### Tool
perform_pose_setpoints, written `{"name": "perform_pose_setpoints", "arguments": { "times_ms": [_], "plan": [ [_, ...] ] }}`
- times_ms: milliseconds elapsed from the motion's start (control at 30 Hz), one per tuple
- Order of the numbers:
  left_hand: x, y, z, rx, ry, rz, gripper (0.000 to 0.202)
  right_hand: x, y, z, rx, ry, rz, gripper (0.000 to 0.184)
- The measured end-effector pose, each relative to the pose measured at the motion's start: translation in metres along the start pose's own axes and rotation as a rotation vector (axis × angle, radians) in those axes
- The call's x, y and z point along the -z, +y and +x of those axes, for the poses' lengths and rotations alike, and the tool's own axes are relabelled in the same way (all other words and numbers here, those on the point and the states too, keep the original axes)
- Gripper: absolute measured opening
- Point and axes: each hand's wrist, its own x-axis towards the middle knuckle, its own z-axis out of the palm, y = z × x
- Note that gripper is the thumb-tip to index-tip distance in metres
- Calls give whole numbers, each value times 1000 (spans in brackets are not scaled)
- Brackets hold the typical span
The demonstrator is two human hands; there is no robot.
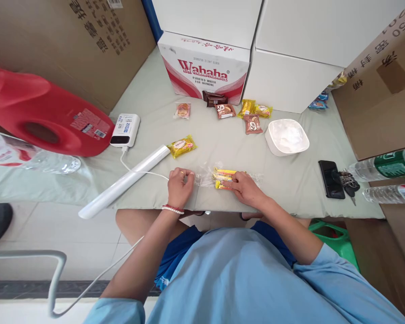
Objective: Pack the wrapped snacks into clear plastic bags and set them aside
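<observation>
A piece of clear plastic film [206,176] lies on the cloth-covered table in front of me, wrinkled and see-through. My left hand [181,185] is closed at its left end, thumb and fingers pinching the film. Yellow snack packets [224,173] lie on the film, partly covered by my right hand [245,189]. The fingers of that hand are closed on the packets' right side; how many packets there are cannot be made out. A white roll of film [124,182] lies slantwise to the left, its upper end beside another yellow snack packet [182,146].
Further back lie a small pinkish packet [182,110], brown packets [252,123] and yellow ones [247,108]. A white bowl [287,137] stands right of them. A power bank [125,129] trails a white cable. Phone [331,179], keys [349,182], bottles and boxes [205,67] edge the table.
</observation>
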Motion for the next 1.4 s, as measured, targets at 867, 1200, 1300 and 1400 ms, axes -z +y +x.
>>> {"name": "perform_pose_setpoints", "arguments": {
  "times_ms": [867, 1200, 1300, 1400],
  "plan": [
    [6, 16, 37, -162, -374, -42, 35, -3, -9, -6, -4, 82, 50, 34],
    [16, 40, 28, -205, -460, 347, 21, -3, -14, -3, -73, 65, 26, 30],
    [10, 65, 14, -198, -328, 278, 16, -3, -16, 0, -80, 57, 8, 28],
    [-18, 90, -10, -167, -317, 206, 16, -4, -16, 2, -82, 48, -6, 27]
  ]
}}
